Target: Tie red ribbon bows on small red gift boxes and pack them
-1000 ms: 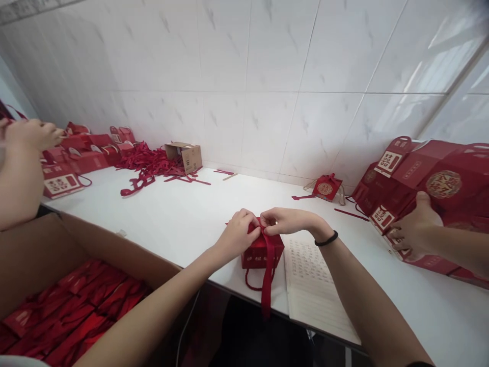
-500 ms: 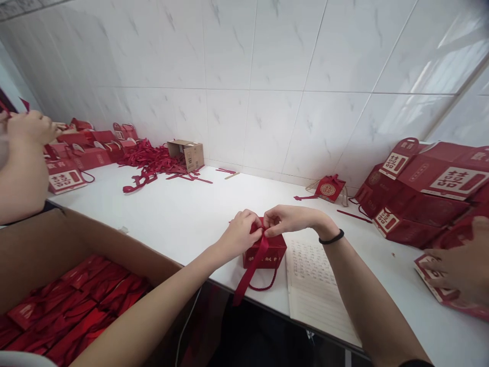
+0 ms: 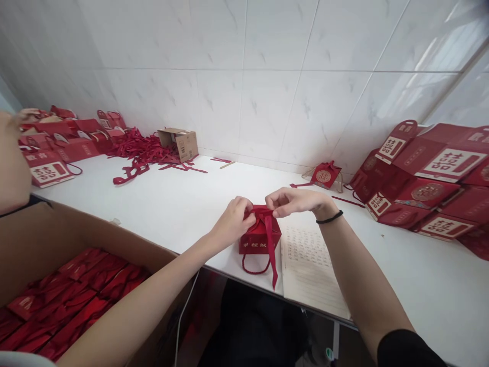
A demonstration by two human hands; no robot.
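A small red gift box (image 3: 256, 245) with a rope handle sits at the front edge of the white table. Red ribbon (image 3: 270, 247) is looped over its top, and one tail hangs down the front past the table edge. At the box's upper left, my left hand (image 3: 237, 219) pinches the ribbon. My right hand (image 3: 288, 201), with a black band on the wrist, pinches ribbon at the upper right. Under my right forearm lies an open notebook (image 3: 311, 278) with handwriting.
An open carton (image 3: 160, 244) of red boxes stands at lower left. Loose ribbons (image 3: 137, 148) spill from a small cardboard box (image 3: 188, 145) near the wall. Stacked red boxes (image 3: 424, 196) stand at right, a small red box (image 3: 326, 174) beside them. Another person's arm (image 3: 13, 168) shows at left.
My hands have moved slightly apart, drawing the ribbon sideways. The hanging tail has shifted from the box's left to its right. At far right, the other person's hand has left the view.
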